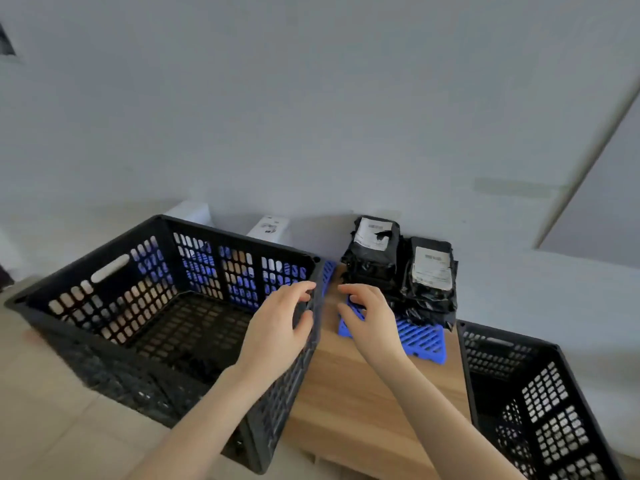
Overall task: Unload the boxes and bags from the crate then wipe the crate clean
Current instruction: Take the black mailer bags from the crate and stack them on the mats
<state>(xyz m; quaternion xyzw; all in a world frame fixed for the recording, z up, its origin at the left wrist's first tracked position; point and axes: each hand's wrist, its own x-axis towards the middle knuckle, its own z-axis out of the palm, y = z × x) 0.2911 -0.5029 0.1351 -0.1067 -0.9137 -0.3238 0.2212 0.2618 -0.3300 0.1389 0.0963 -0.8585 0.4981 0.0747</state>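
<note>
Head view: left hand point(277, 329), half-open and empty, over the crate point(239, 239) rim. Right hand point(367, 320) likewise, bags point(374, 271) at its one o'clock

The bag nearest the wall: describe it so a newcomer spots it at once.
On the wooden table, a blue slatted pallet carries black bags. This bag tops the pile nearest the wall. A dark flap breaks its white label; the neighbouring bag has a whole one.

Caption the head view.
Left hand at rim of empty black plastic lattice crate, right hand over blue slatted pallet bearing black plastic mailer bags.
</note>
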